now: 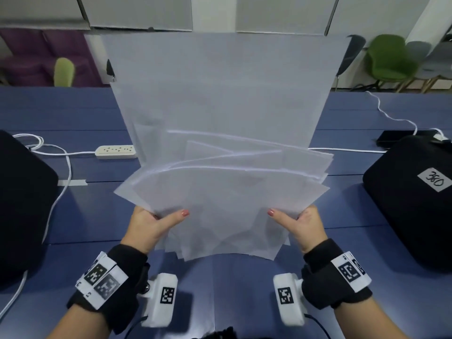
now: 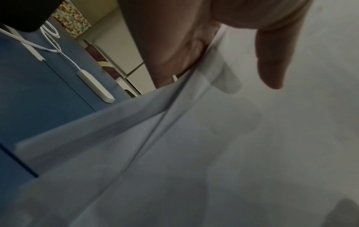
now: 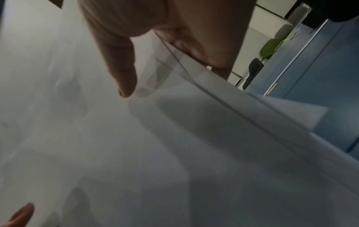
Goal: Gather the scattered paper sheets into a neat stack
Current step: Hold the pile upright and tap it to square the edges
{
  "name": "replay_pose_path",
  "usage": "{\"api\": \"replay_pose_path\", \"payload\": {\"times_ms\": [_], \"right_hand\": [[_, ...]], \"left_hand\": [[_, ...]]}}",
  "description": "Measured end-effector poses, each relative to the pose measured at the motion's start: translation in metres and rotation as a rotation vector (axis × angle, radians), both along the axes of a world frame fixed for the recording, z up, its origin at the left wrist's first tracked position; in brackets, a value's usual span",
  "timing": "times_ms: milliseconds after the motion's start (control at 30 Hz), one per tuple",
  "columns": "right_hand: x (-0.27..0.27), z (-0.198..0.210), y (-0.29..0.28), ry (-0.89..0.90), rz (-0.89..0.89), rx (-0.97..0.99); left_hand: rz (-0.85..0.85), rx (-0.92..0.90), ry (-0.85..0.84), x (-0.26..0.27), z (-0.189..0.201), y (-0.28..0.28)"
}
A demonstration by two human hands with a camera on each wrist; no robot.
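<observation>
A loose bundle of white paper sheets stands almost upright above the blue table, its sheets fanned and uneven at top and bottom. My left hand grips the bundle's left side, thumb on the near face and fingers behind. My right hand grips the right side the same way. In the left wrist view my left hand has its thumb on the sheets, finger shadows showing through. In the right wrist view my right hand pinches the sheets likewise.
Two black cases stand on the table, one at the left and one at the right with a "360" label. A white power strip and white cables lie behind at left. Green chairs stand beyond the table.
</observation>
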State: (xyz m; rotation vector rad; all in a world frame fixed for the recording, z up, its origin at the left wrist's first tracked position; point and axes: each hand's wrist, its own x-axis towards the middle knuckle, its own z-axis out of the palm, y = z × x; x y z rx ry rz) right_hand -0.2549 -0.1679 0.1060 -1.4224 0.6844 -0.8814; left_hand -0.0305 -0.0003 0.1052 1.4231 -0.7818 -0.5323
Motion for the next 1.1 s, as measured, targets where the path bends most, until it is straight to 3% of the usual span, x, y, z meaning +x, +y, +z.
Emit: {"api": "replay_pose_path", "payload": {"times_ms": [267, 400, 633, 800, 933, 1100], "right_hand": [[0.004, 0.0, 0.018, -0.001, -0.024, 0.062], [0.003, 0.01, 0.02, -0.032, 0.002, 0.025], [0.008, 0.013, 0.019, 0.003, -0.023, 0.011], [0.012, 0.006, 0.023, 0.064, -0.037, -0.047], [0.012, 0.014, 0.025, 0.014, -0.106, -0.117], [0.003, 0.02, 0.029, -0.024, -0.09, -0.184]], "left_hand": [[0.035, -0.031, 0.082, -0.014, 0.004, 0.008], [-0.054, -0.026, 0.03, -0.012, 0.016, 0.016], [-0.05, -0.101, -0.005, -0.01, 0.026, 0.007], [0.04, -0.099, -0.013, -0.018, 0.02, 0.001], [0.104, -0.156, -0.102, -0.019, 0.03, 0.001], [-0.045, -0.134, -0.136, -0.019, 0.04, 0.01]]}}
